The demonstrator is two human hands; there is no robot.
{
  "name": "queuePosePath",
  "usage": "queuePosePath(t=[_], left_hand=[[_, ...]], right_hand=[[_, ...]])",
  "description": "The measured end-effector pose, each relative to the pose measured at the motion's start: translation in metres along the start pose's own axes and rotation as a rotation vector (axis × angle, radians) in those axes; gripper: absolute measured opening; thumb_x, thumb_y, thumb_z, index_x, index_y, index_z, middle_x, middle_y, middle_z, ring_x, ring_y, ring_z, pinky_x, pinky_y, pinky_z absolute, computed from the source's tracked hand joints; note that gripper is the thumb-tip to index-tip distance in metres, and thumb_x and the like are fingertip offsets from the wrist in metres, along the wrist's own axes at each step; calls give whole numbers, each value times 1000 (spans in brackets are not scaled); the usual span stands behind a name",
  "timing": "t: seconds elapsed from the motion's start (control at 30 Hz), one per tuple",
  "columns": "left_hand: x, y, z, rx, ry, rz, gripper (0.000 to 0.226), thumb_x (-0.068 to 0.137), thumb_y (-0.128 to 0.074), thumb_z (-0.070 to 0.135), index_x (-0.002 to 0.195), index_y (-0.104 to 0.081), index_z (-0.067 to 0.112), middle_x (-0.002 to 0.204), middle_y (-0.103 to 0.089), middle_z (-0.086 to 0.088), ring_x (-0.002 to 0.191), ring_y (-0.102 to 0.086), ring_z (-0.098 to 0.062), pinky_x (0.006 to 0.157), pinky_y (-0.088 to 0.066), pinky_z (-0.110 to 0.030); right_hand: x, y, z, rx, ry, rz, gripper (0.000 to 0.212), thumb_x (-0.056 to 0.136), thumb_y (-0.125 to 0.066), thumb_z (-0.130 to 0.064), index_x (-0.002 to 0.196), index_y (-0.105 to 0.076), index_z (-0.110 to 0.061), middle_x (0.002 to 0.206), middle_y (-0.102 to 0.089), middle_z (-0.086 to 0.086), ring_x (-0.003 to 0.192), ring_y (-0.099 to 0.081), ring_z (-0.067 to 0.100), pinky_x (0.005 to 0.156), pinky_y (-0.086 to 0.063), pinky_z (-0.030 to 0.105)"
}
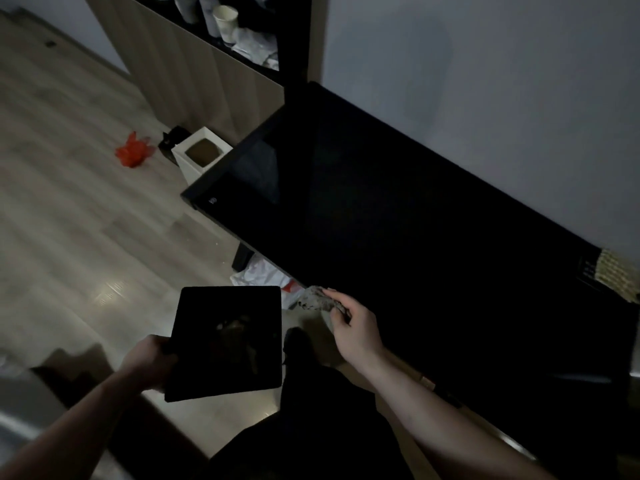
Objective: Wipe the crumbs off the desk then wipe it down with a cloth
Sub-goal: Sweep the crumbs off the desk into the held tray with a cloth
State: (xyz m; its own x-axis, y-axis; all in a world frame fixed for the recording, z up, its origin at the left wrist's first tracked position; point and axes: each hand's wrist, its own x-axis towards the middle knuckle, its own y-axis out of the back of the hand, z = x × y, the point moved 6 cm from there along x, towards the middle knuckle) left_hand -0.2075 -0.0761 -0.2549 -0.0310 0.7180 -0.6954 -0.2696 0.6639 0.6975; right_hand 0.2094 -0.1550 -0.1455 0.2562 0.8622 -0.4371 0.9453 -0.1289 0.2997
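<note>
The black desk (398, 220) runs diagonally along the grey wall, and its dark top shows no detail. My left hand (152, 362) grips a flat black square tray (227, 342) by its left edge and holds it level over the floor, just off the desk's front edge. A small dim pile of crumbs (233, 325) lies on the tray. My right hand (353, 327) pinches a crumpled grey cloth (317, 299) right at the desk's front edge, beside the tray.
A white square bin (201, 154) stands on the floor by the desk's far left corner. A red plastic bag (133, 152) lies beyond it. White bags (263, 277) sit under the desk. Shelves with paper cups (225, 19) stand at the back. A woven mat (616, 277) lies at the desk's right end.
</note>
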Motion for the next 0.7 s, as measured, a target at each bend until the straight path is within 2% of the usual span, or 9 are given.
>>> queuePosePath(t=[0.13, 0.3, 0.4, 0.47, 0.57, 0.7], left_hand=[[6, 53, 16, -2, 40, -29, 12, 83, -71, 18, 94, -76, 14, 84, -74, -8, 78, -70, -25, 62, -44, -26], [35, 101, 5, 5, 26, -44, 10, 79, -70, 14, 87, -76, 13, 76, -72, -10, 79, -72, -27, 64, -44, -29], [61, 126, -13, -2, 35, -55, 11, 78, -69, 15, 86, -76, 14, 71, -68, -5, 80, -72, -25, 64, -46, -29], [81, 144, -21, 10, 19, -67, 15, 79, -69, 16, 91, -77, 13, 78, -73, -7, 82, -73, -24, 65, -47, -29], [115, 174, -33, 28, -20, -79, 19, 80, -69, 13, 96, -79, 13, 86, -77, -10, 85, -73, -24, 66, -44, -27], [169, 221, -51, 117, -81, -121, 18, 82, -68, 21, 95, -79, 15, 89, -77, -9, 88, -74, -25, 70, -50, -29]], right_hand=[[42, -20, -26, -25, -24, -38, 39, 100, -52, -10, 129, -66, -33, 128, -65, -20, 122, -58, -5, 109, -49, 29], [94, -47, -75, -41, -23, -115, 37, 102, -53, -11, 131, -65, -31, 126, -62, -19, 119, -58, -4, 108, -47, 21], [126, -66, -99, -36, -20, -134, 37, 104, -51, -12, 133, -64, -32, 124, -59, -21, 123, -57, 1, 109, -48, 26], [143, -84, -111, -44, -29, -135, 38, 104, -50, -13, 133, -63, -34, 128, -59, -19, 127, -56, 4, 110, -49, 30], [163, -119, -127, -53, -40, -100, 37, 104, -51, -12, 132, -64, -33, 133, -60, -15, 128, -56, 5, 110, -49, 33], [177, -170, -146, -42, -60, 22, 36, 102, -52, -13, 129, -67, -33, 129, -62, -15, 127, -57, 5, 111, -47, 29]])
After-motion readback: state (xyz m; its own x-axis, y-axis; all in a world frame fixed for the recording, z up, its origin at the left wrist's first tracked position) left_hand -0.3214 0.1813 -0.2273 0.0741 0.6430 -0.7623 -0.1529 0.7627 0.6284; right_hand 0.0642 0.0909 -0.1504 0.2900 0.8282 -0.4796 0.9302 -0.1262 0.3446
